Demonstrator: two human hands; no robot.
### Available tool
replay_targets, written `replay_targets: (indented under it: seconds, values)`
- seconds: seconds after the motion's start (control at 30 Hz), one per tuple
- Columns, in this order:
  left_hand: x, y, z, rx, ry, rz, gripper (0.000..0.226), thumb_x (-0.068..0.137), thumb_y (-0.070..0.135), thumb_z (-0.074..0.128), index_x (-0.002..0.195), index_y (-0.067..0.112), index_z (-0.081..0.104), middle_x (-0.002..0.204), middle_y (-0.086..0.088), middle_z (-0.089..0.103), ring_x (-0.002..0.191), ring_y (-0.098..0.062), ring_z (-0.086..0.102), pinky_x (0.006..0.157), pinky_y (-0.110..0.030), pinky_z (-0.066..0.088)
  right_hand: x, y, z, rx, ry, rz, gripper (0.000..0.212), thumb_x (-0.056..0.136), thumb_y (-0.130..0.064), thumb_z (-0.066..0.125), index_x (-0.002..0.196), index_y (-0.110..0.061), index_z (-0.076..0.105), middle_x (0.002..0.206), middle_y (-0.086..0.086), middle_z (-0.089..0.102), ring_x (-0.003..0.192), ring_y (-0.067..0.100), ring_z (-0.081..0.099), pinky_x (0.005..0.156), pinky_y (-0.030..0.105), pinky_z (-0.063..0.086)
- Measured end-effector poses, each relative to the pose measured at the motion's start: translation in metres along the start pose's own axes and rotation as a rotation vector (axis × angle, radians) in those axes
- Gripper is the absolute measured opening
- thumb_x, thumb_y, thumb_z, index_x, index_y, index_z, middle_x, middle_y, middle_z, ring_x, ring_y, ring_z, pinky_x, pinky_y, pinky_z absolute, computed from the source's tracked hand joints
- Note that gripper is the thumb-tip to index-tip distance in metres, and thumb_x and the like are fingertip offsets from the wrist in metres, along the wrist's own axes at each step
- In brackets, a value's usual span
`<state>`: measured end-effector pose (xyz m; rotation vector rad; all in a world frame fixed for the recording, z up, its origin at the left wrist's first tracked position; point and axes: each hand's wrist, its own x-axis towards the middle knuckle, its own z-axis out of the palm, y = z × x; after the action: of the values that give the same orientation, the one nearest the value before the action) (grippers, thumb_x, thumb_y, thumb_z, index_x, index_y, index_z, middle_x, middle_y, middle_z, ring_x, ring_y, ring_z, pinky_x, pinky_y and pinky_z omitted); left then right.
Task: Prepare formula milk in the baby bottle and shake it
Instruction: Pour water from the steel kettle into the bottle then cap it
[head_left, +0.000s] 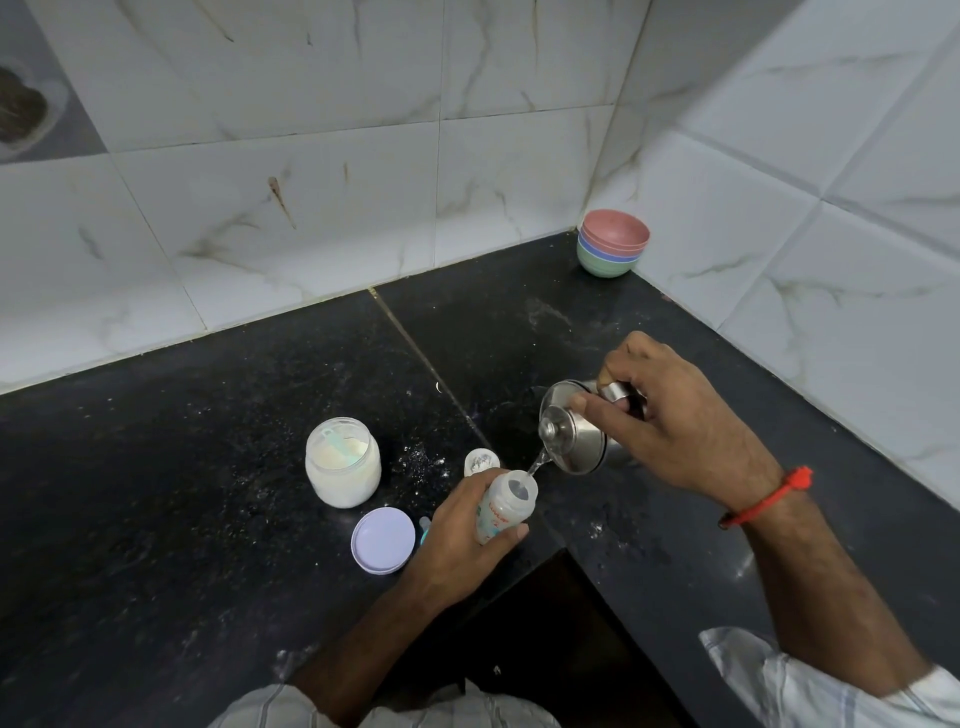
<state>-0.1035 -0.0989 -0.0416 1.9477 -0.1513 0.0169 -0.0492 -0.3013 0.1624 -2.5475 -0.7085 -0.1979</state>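
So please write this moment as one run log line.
step: pouring water | left hand: holds baby bottle | right hand: tilts steel kettle | formula jar: open

A single view is given, taken from a head-worn camera set above and behind the hands and aimed forward and down. The left hand (457, 525) and right hand (670, 421) are seen at close range from over the forearms. Beyond them the black counter (208, 467) and tiled corner walls (311, 156) are taken in by the wide lens.
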Motion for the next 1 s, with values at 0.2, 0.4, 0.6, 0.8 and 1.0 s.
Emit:
replay_targets:
  seconds: [0.2,0.4,0.6,0.8,1.0]
  values:
    - [-0.001,-0.007,0.003,0.011,-0.008,-0.009,0.056,0.086,0.030,0.084,0.133,0.038,0.054,0.129,0.020,0.063,0.121,0.007,0.056,0.094,-0.001,0.041,0.000,0.001,-0.003,0.005,0.015,-0.024,0.032,0.091,-0.053,0.056,0.070,-0.032,0.046,0.082,-0.014,0.043,0.077,0.005,0.044,0.065,0.032,0.045]
    - [-0.002,-0.011,0.005,0.032,-0.024,-0.027,0.056,0.085,0.031,0.084,0.135,0.032,0.058,0.129,0.018,0.066,0.119,-0.001,0.061,0.093,0.001,0.038,-0.001,0.000,-0.008,-0.006,0.023,-0.037,0.031,0.091,-0.055,0.055,0.070,-0.035,0.044,0.081,-0.015,0.042,0.077,0.007,0.045,0.066,0.032,0.044]
    - [-0.002,-0.014,0.007,0.020,-0.049,-0.048,0.055,0.086,0.029,0.084,0.134,0.034,0.058,0.128,0.019,0.065,0.121,-0.001,0.060,0.094,0.001,0.039,-0.002,-0.002,-0.010,-0.010,0.046,-0.057,0.032,0.091,-0.062,0.050,0.072,-0.038,0.043,0.082,-0.017,0.041,0.076,0.009,0.046,0.065,0.033,0.046]
    - [-0.003,-0.018,0.008,0.011,-0.062,-0.049,0.055,0.086,0.028,0.083,0.135,0.033,0.058,0.129,0.019,0.065,0.122,-0.003,0.060,0.097,-0.004,0.042,-0.002,-0.004,-0.010,-0.026,0.056,-0.054,0.031,0.090,-0.063,0.048,0.071,-0.041,0.040,0.082,-0.018,0.041,0.077,0.006,0.045,0.063,0.041,0.051]
    - [-0.004,-0.015,0.007,0.013,-0.065,-0.054,0.054,0.086,0.027,0.083,0.134,0.033,0.058,0.128,0.019,0.066,0.121,0.000,0.059,0.093,0.000,0.040,-0.004,-0.005,-0.008,-0.016,0.035,-0.033,0.031,0.092,-0.056,0.055,0.072,-0.034,0.046,0.084,-0.016,0.042,0.078,0.007,0.045,0.065,0.043,0.053]
